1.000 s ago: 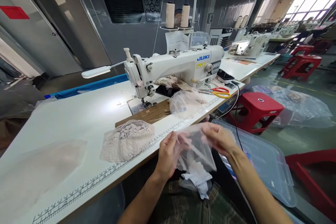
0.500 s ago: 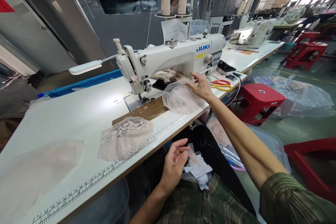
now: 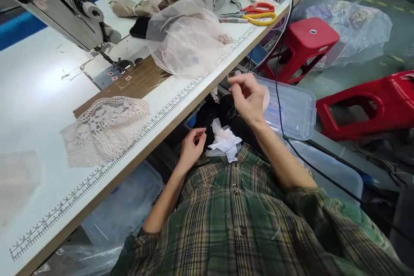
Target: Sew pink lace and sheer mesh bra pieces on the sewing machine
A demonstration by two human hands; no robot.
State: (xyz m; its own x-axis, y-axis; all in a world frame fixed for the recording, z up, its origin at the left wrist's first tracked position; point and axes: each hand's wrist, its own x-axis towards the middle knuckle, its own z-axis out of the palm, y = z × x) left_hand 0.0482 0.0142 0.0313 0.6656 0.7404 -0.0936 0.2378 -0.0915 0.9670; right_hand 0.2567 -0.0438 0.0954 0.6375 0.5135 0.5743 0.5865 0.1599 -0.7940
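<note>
My left hand (image 3: pixel 191 148) is at my lap, thumb and forefinger drawn together. Whatever is between them, if anything, is too small to make out. Right beside it, crumpled white fabric scraps (image 3: pixel 225 141) lie on my lap. Over my lap, just off the table edge, my right hand (image 3: pixel 248 98) has its fingers curled into a pinch; its contents cannot be seen. On the table, a sheer pale-pink mesh piece (image 3: pixel 190 39) lies bunched right of the needle area. A beige lace piece (image 3: pixel 106 131) rests in front of the sewing machine (image 3: pixel 93 13).
Red-and-yellow-handled scissors (image 3: pixel 258 14) lie near the table's right end. A printed ruler strip (image 3: pixel 155 120) follows the table edge. Red stools (image 3: pixel 312 36), a clear plastic box (image 3: pixel 294 108) and a black cable (image 3: pixel 280 112) are to the right.
My right hand has come away from the mesh on the table and down over my lap, its fingers now curled. My left hand's fingers have drawn together. The view has tilted down.
</note>
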